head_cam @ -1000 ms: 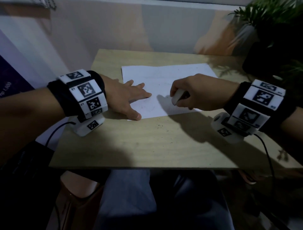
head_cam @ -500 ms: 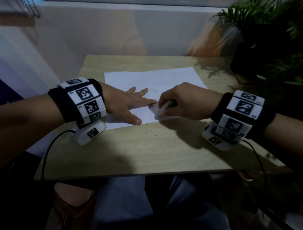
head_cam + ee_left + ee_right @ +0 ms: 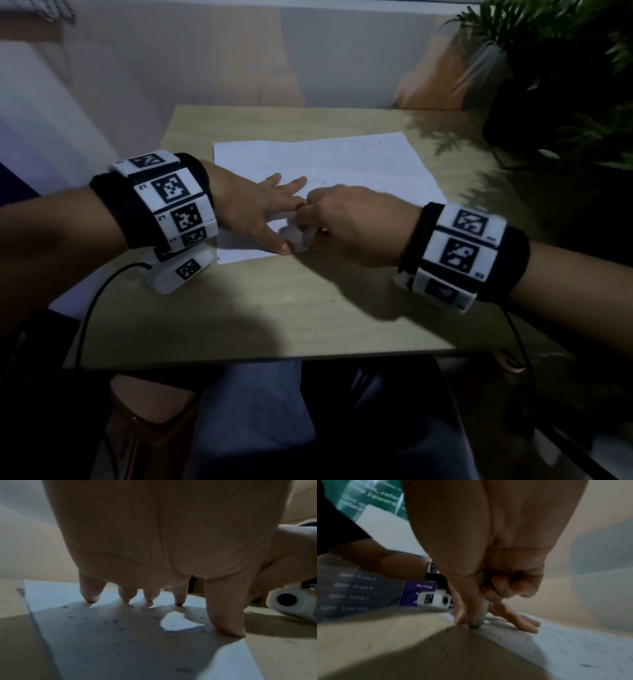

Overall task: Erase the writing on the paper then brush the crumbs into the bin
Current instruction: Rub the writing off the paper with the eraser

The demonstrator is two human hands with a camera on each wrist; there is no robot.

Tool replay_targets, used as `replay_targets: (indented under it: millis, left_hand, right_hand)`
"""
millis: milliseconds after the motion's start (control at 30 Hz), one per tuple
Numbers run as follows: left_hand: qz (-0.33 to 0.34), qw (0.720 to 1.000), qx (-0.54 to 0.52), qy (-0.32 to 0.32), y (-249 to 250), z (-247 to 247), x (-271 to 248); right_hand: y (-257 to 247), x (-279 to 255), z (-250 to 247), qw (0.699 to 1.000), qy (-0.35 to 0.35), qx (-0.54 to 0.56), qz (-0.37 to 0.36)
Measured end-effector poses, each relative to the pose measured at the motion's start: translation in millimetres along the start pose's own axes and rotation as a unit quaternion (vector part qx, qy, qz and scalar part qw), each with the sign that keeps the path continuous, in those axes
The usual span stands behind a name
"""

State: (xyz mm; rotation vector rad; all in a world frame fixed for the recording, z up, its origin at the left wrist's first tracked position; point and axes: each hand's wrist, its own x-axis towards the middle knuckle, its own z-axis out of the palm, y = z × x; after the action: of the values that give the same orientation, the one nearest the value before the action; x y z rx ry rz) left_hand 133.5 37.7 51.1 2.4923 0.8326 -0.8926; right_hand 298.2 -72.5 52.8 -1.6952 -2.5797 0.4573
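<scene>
Near the worktop's (image 3: 342, 308) front edge, the left hand (image 3: 253, 212) presses flat on the paper (image 3: 359, 161); the right hand (image 3: 349, 222) grips an eraser (image 3: 301, 238), rubbing. Erasing is underway; brushing crumbs (image 3: 106, 622) follows. No bin visible.

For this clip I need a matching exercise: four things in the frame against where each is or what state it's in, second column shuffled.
Things:
1. left hand
2. eraser
3. potted plant
4. paper

States:
A. lying flat on the wooden table
B. at the table's far right corner
C. fingers spread, pressing the sheet down
D. gripped in the right hand, tip on the sheet's near edge

Pairs: 1-C, 2-D, 3-B, 4-A
</scene>
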Motion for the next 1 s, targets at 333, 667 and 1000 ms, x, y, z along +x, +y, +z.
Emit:
replay_targets:
  millis: [333,667,1000]
  left_hand:
    - [-0.001,1.0,0.019,-0.016,-2,0,0]
    - [-0.055,0.984,0.164,0.045,6,6,-12]
    - [-0.001,0.993,0.118,-0.009,18,-20,9]
  right_hand:
    - [55,-17,-26,0.988,-0.024,-0.122,0.087]
    - [66,-32,-19,0.99,0.015,-0.062,0.129]
    - [77,-32,-15,0.984,0.085,0.002,0.159]
